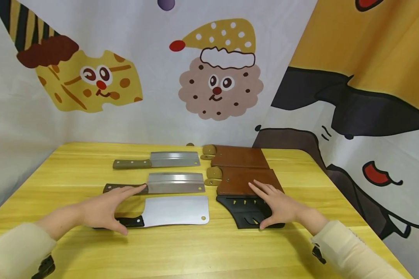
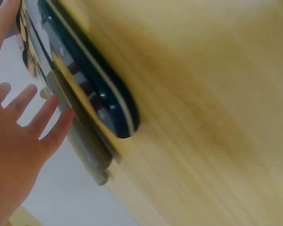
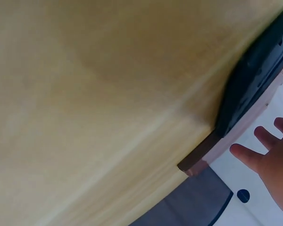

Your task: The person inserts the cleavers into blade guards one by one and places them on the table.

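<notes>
Three cleavers lie in a column on the table, blades to the right. The nearest cleaver [image 1: 176, 210] has a plain broad blade and a black handle [image 2: 101, 80]. Behind it are a cleaver with a dark brown handle [image 1: 176, 183] and one with an olive-brown handle [image 1: 132, 164]. My left hand [image 1: 103, 209], fingers spread, is over the nearest handle and holds nothing. To the right, my right hand [image 1: 283, 203] is spread over a black blade sheath [image 1: 242, 213], partly hiding it; contact cannot be told. Beyond lie two brown leather sheaths, one near [image 1: 244, 180] and one far [image 1: 241, 156].
The wooden table [image 1: 209, 255] carries all of these. A printed cloth [image 1: 153, 120] with cartoon figures hangs behind the table's far edge and along its sides. Each brown sheath has a tan strap [image 1: 213, 176] at its left end.
</notes>
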Demonstrator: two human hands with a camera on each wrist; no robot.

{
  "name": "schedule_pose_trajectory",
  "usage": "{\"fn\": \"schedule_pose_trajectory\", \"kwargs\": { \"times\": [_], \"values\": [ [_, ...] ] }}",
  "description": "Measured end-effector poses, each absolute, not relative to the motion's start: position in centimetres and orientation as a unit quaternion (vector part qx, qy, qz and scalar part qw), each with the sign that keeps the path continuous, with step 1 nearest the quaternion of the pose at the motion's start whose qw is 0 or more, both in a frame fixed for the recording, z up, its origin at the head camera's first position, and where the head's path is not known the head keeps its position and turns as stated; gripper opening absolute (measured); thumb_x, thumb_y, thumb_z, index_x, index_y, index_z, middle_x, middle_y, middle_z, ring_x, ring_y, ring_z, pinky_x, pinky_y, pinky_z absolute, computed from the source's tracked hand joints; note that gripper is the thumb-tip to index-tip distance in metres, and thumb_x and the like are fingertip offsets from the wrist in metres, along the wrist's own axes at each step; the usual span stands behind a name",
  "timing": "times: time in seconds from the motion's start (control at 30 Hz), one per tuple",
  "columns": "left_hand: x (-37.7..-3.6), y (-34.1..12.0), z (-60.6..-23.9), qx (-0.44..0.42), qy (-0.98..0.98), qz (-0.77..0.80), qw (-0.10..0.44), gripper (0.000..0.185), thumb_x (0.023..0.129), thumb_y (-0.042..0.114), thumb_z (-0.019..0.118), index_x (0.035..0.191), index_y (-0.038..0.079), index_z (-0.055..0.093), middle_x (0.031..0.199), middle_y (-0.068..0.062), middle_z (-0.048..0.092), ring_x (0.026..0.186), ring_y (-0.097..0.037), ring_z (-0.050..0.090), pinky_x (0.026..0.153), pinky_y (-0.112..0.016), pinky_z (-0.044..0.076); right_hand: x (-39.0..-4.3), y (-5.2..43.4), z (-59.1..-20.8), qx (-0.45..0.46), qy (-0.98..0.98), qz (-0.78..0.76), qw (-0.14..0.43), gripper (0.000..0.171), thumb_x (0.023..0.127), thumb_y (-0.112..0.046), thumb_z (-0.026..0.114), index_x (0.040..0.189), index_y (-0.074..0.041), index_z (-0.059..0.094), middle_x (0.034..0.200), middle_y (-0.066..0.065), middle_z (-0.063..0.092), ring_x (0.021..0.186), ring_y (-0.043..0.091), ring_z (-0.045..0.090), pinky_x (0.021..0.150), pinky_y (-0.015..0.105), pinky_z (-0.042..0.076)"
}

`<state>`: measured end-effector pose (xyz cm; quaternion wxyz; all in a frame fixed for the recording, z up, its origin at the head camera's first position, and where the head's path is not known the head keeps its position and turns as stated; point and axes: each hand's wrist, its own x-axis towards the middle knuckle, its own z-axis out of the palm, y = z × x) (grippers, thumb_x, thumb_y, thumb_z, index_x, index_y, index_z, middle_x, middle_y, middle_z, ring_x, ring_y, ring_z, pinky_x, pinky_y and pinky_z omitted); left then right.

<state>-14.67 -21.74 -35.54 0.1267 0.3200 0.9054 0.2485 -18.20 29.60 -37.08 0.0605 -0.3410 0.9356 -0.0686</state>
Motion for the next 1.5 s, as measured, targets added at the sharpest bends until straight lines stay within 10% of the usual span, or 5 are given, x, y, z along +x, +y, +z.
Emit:
{"fn": "schedule_pose_trajectory", "kwargs": {
  "times": [0.37, 0.73, 1.5],
  "values": [
    [-14.3, -22.8, -37.6, 0.341, 0.893, 0.26, 0.137, 0.102, 0.068, 0.055, 0.075, 0.144, 0.003, 0.031, 0.123, -0.016, 0.051, 0.101, -0.026, 0.058, 0.081, -0.034, 0.051, -17.3, 29.9, -37.8, -0.326, 0.939, -0.101, 0.043, 0.122, 0.059, -0.064, 0.073, 0.151, -0.011, 0.013, 0.152, 0.023, 0.019, 0.131, 0.045, 0.031, 0.089, 0.061, 0.041],
    [-14.9, -23.7, -38.5, 0.341, 0.879, 0.296, 0.153, 0.027, 0.073, 0.022, 0.077, 0.088, 0.014, 0.057, 0.078, 0.01, 0.051, 0.07, 0.003, 0.043, 0.06, -0.02, 0.04, -16.5, 30.5, -38.1, -0.309, 0.945, -0.095, 0.052, 0.113, 0.064, -0.064, 0.071, 0.149, -0.008, 0.022, 0.139, 0.02, 0.036, 0.121, 0.039, 0.043, 0.084, 0.053, 0.046],
    [-15.1, -25.9, -37.8, 0.277, 0.832, 0.442, 0.189, 0.025, 0.08, 0.016, 0.072, 0.099, 0.003, 0.06, 0.09, 0.003, 0.065, 0.082, -0.001, 0.057, 0.073, -0.019, 0.044, -16.0, 31.5, -37.6, -0.32, 0.939, -0.104, 0.07, 0.101, 0.058, -0.056, 0.08, 0.135, -0.003, 0.043, 0.117, 0.006, 0.042, 0.101, 0.017, 0.035, 0.078, 0.037, 0.039]
  ]
}}
